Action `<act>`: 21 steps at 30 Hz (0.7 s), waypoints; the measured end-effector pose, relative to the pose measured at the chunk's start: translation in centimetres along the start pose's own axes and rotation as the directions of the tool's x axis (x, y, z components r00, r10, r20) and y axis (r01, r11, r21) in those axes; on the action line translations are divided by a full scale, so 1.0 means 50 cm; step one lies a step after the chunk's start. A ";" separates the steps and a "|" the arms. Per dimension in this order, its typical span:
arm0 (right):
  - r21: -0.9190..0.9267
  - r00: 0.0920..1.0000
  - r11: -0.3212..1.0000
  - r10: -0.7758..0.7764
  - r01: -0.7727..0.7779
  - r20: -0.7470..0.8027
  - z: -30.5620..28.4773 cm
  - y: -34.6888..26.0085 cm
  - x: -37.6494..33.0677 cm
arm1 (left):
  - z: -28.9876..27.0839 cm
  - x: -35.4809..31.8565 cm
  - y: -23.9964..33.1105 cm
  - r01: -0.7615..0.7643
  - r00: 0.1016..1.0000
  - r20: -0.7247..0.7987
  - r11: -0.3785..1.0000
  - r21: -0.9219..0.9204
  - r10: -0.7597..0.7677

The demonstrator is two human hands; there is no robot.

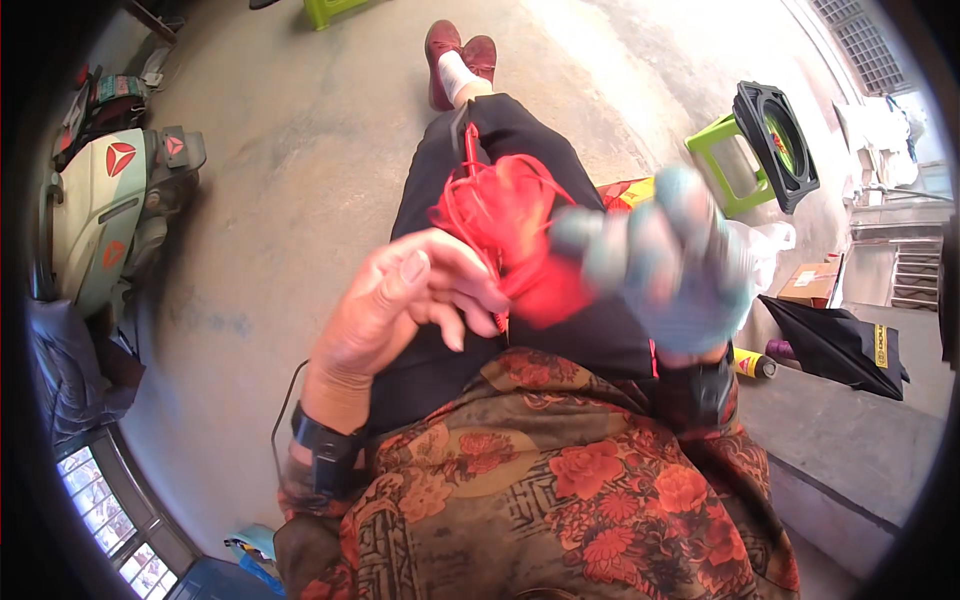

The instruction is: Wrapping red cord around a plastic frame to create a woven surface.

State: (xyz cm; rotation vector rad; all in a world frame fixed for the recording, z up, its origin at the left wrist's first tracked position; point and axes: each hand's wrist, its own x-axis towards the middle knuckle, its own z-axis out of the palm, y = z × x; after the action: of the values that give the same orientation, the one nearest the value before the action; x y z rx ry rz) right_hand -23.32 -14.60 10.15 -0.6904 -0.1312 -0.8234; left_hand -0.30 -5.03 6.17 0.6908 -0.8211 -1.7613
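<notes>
A loose bundle of red strands (500,205), like cord or yarn, is over my lap, its lower part smeared by motion. My left hand (400,295) is bare and lies just left of the bundle. Its fingers are bent but apart, with the fingertips at the red strands' edge; no firm grip shows. Across from it, my right hand (665,265) wears a blue-grey glove and is blurred beside the bundle's right side. Whether its fingers pinch a strand cannot be made out. Black trousers (430,195) cover my outstretched legs beneath.
A green and black stool (735,160) stands at the right. Below it are a cardboard box (810,284), a black bag (838,340) and a yellow can (752,362) by a grey ledge (850,425). A pale scooter (105,205) is parked at the left.
</notes>
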 end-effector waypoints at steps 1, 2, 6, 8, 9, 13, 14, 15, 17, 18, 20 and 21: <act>-0.076 0.997 0.995 0.074 -0.071 0.037 0.026 -0.002 -0.009 | 0.013 0.008 -0.009 0.008 0.998 0.056 0.995 -0.101 -0.002; 0.141 0.927 0.943 0.255 -0.301 0.275 0.053 -0.013 -0.012 | 0.030 0.014 -0.017 0.005 0.999 0.044 0.990 -0.139 0.001; -0.108 0.727 0.951 0.292 -0.290 0.621 0.016 -0.025 -0.001 | 0.027 0.019 -0.028 0.000 1.000 0.031 0.985 -0.175 0.006; -0.374 0.953 0.889 0.301 -0.265 0.039 0.009 -0.004 -0.030 | 0.003 0.001 -0.025 -0.031 0.997 -0.081 0.991 -0.131 0.021; -0.568 0.855 0.732 0.039 -0.377 -0.517 0.003 0.005 -0.041 | -0.006 -0.009 -0.023 -0.046 0.988 -0.151 0.994 -0.098 0.031; -0.850 0.995 -0.522 0.021 -0.072 -0.097 -0.033 0.049 -0.052 | -0.045 -0.043 -0.030 -0.089 0.945 -0.326 0.977 -0.195 0.021; -0.803 0.987 -0.596 0.140 0.016 -0.084 -0.045 0.055 -0.058 | -0.043 -0.046 -0.030 -0.095 0.940 -0.342 0.971 -0.220 0.015; -0.749 0.963 -0.654 0.257 0.111 -0.081 -0.059 0.061 -0.065 | -0.041 -0.047 -0.031 -0.094 0.940 -0.341 0.971 -0.220 0.014; -0.743 0.992 -0.666 0.122 0.068 -0.018 -0.070 0.055 -0.052 | -0.035 -0.049 -0.032 -0.073 0.927 -0.376 0.982 -0.175 0.002; -0.806 0.990 -0.585 0.032 -0.094 -0.139 -0.067 0.044 -0.042 | -0.035 -0.049 -0.032 -0.075 0.926 -0.377 0.982 -0.173 0.004; -0.866 0.976 -0.456 -0.166 -0.204 -0.142 -0.080 0.031 -0.014 | -0.032 -0.043 -0.031 -0.077 0.935 -0.355 0.985 -0.153 0.018; -0.931 0.958 -0.284 -0.235 -0.229 -0.164 -0.087 0.031 0.006 | -0.029 -0.038 -0.030 -0.074 0.937 -0.350 0.986 -0.153 0.016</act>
State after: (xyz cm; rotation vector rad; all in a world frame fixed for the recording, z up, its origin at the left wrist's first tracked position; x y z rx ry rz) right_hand -22.68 -16.72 6.08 -2.2426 1.0963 -0.8945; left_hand 0.56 -3.16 4.24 0.8357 -0.4417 -1.5831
